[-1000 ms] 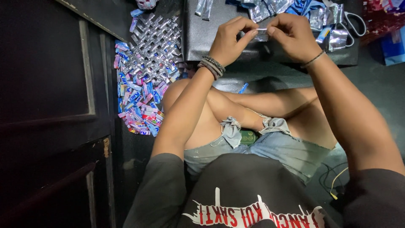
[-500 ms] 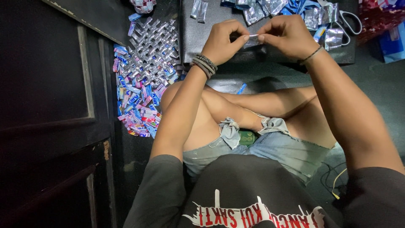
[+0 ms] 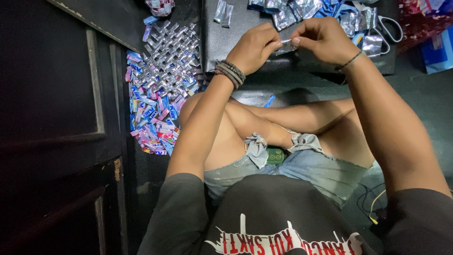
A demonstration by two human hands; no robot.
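Note:
My left hand (image 3: 255, 46) and my right hand (image 3: 321, 38) meet over a low dark board (image 3: 222, 42) and pinch a small silvery foil strip (image 3: 284, 45) between their fingertips. Dark bracelets circle my left wrist, and a thin band sits on my right wrist. Loose foil wrapper pieces (image 3: 302, 9) lie heaped on the board just beyond my hands. I sit cross-legged on the floor in cut-off denim shorts.
A woven mat of folded foil and coloured wrappers (image 3: 163, 80) lies on the floor at my left. Scissors (image 3: 389, 29) rest at the board's right end. A dark wooden door (image 3: 56, 118) fills the left side. A small green object (image 3: 275, 155) sits in my lap.
My hands have drawn closer together over the board and now fold the strip between fingertips; earlier they held it stretched a little higher.

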